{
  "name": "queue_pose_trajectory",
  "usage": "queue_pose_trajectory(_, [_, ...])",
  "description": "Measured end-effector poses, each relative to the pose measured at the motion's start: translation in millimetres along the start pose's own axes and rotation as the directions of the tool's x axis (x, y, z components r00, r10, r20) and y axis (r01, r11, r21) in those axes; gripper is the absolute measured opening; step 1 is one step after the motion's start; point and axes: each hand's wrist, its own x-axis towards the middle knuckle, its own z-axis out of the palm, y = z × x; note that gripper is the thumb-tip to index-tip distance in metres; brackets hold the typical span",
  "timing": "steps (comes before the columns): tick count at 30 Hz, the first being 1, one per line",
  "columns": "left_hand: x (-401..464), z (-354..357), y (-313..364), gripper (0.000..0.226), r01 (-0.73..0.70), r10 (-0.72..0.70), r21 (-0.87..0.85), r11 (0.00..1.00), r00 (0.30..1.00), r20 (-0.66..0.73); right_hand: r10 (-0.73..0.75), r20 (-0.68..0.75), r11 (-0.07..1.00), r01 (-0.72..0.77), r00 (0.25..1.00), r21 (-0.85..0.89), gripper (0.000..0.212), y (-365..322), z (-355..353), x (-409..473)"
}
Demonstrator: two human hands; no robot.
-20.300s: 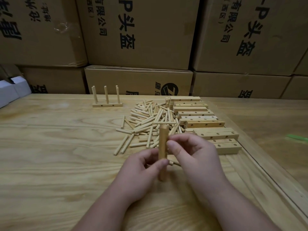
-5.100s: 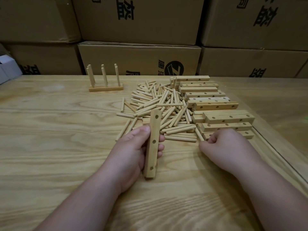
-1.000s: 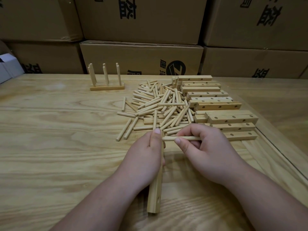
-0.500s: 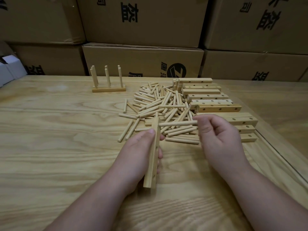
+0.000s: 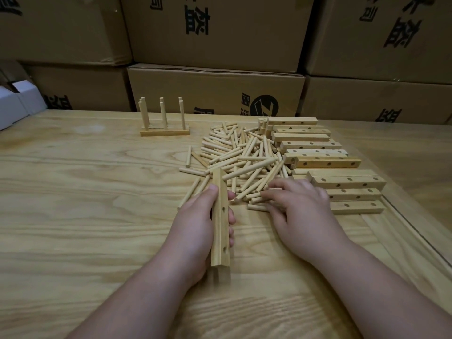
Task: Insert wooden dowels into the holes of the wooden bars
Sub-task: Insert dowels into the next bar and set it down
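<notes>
right hand (image 5: 297,211) now down (wooden table (image 5: 73,204))

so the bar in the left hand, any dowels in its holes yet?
None. The bar in the left hand shows two bare holes; the right hand reaches into the dowel pile.

The pale, grained wooden bench (image 5: 85,204) carries a loose heap of short round wooden dowels (image 5: 244,162), stacked drilled rectangular wooden bars (image 5: 327,162) (right side), a finished bar with upright dowels (image 5: 165,130), and possibly white cartons (image 5: 17,106) at far left.
</notes>
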Motion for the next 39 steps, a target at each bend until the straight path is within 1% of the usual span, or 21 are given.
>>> queue_pose_trajectory(2, [0, 0, 0, 0.043, -0.007, 0.007, 0.004, 1.000, 1.000, 0.003, 0.007, 0.023, 0.999, -0.006, 1.000, -0.033, 0.028, -2, 2, 0])
queue_pose_trajectory(8, [1, -1, -3, 0.042, -0.020, 0.020, 0.029, 0.999, 1.000, 0.024, 0.044, -0.009, 0.998, -0.045, 0.999, -0.041, 0.028, -4, 5, 0])
queue_pose_trajectory(15, [1, 0, -4, 0.042, -0.035, 0.034, 0.040, 0.999, 0.999, 0.026, 0.058, -0.013, 0.997, -0.059, 0.998, -0.054, 0.014, -5, 3, 0])
queue_pose_trajectory(18, [1, 0, -3, 0.042, -0.034, 0.033, 0.039, 0.999, 0.999, 0.023, 0.058, -0.033, 0.997, -0.060, 0.998, -0.042, 0.013, -5, 2, -1])
queue_pose_trajectory(20, [0, 0, -3, 0.042, -0.035, 0.034, 0.039, 0.999, 0.999, 0.023, 0.043, -0.086, 0.999, -0.044, 0.995, -0.005, 0.014, -6, -1, -2])
queue_pose_trajectory(22, [0, 0, -3, 0.042, -0.037, 0.036, 0.033, 0.999, 0.999, 0.026, -0.006, -0.139, 0.997, 0.016, 0.990, 0.071, 0.015, -9, -5, -4])
queue_pose_trajectory(25, [0, 0, -3, 0.042, -0.045, 0.045, 0.016, 0.999, 0.999, 0.031, -0.058, -0.170, 0.952, 0.106, 0.984, 0.288, 0.020, -15, -9, -8])
queue_pose_trajectory(27, [1, -1, -3, 0.041, -0.062, 0.061, 0.018, 0.998, 0.997, 0.037, -0.084, -0.186, 0.913, 0.150, 0.979, 0.380, 0.022, -17, -10, -12])
queue_pose_trajectory(31, [1, -2, -3, 0.041, -0.089, 0.089, 0.010, 0.996, 0.995, 0.055, -0.138, -0.177, 0.873, 0.204, 0.974, 0.443, 0.024, -19, -10, -17])
queue_pose_trajectory(36, [1, -2, -4, 0.041, -0.103, 0.103, 0.010, 0.995, 0.993, 0.053, -0.192, -0.210, 0.847, 0.270, 0.959, 0.457, 0.018, -18, -12, -19])
queue_pose_trajectory(39, [1, -2, -4, 0.041, -0.106, 0.104, 0.038, 0.994, 0.993, 0.054, -0.211, -0.207, 0.832, 0.286, 0.955, 0.475, 0.018, -18, -12, -20])
